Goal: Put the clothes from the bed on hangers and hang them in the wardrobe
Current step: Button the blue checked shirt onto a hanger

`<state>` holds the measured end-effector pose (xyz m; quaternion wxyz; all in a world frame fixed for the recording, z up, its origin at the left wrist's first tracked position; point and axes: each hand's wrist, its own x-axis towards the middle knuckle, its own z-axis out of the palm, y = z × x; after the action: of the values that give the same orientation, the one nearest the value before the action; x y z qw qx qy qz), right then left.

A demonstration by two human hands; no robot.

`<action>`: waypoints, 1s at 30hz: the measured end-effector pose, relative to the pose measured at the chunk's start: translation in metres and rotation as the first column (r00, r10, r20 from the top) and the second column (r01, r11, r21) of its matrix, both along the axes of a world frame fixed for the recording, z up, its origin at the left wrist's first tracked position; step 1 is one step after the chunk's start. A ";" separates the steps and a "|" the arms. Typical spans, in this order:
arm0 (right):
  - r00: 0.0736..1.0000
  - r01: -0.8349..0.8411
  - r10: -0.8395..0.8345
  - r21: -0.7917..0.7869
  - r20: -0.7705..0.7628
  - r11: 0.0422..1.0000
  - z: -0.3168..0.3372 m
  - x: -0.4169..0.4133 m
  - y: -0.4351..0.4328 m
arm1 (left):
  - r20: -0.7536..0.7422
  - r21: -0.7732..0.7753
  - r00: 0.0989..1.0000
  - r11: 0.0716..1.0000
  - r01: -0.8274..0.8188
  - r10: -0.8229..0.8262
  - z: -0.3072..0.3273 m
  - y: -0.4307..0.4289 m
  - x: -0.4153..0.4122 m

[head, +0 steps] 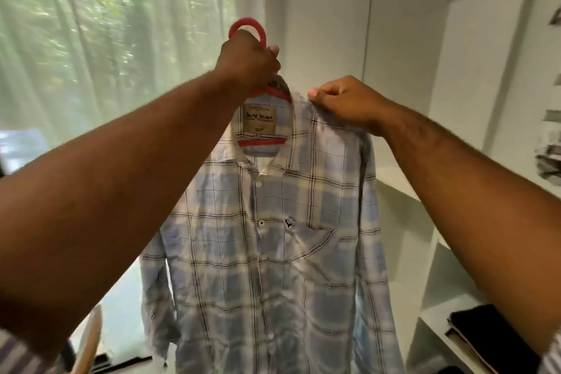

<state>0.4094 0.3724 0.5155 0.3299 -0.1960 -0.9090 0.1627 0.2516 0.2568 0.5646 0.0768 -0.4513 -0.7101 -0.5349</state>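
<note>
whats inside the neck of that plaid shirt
Inside the plaid shirt: a red hanger and a tan brand label. Fabric covers the hanger's arm ends.

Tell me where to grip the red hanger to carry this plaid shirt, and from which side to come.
Grip the red hanger at its neck, just under the hook, where the left hand holds it, coming from the camera side. The plaid shirt covers most of its arms, and the hook likely must stay free for a rail. The right hand pinches the shirt's shoulder.
</note>
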 end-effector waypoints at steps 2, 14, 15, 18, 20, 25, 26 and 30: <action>0.999 0.040 -0.041 0.051 0.025 0.998 0.004 -0.003 0.021 | -0.030 -0.003 0.998 0.999 0.054 -0.054 0.005 0.027 -0.016; 0.909 0.365 -0.394 0.202 0.132 0.909 0.020 -0.004 0.120 | -0.155 0.070 0.916 0.921 0.384 -0.371 0.023 0.163 -0.083; 0.903 0.393 -0.421 0.234 0.084 0.889 0.021 -0.007 0.128 | -0.157 0.075 0.908 0.912 0.404 -0.389 0.023 0.169 -0.086; 0.868 0.482 -0.495 0.301 -0.037 0.823 0.030 -0.009 0.161 | -0.223 0.011 0.893 0.915 0.403 -0.391 0.034 0.195 -0.097; 0.836 0.536 -0.544 0.323 -0.073 0.780 0.045 -0.005 0.182 | -0.312 -0.074 0.894 0.946 0.316 -0.323 0.040 0.218 -0.099; 0.735 0.662 -0.664 0.359 -0.140 0.658 0.091 0.010 0.237 | -0.467 -0.101 0.856 0.975 0.199 -0.223 0.038 0.284 -0.095; 0.715 0.685 -0.682 0.356 -0.157 0.636 0.100 0.013 0.248 | -0.498 -0.102 0.838 0.974 0.201 -0.225 0.037 0.297 -0.094; 0.650 0.752 -0.720 0.341 -0.244 0.564 0.139 0.030 0.301 | -0.600 -0.071 0.774 0.978 0.197 -0.200 0.044 0.359 -0.084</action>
<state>0.4389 0.6735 0.6548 0.4355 -0.4758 -0.7432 -0.1779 0.1672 0.6162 0.6083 0.2414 -0.6707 -0.5979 -0.3666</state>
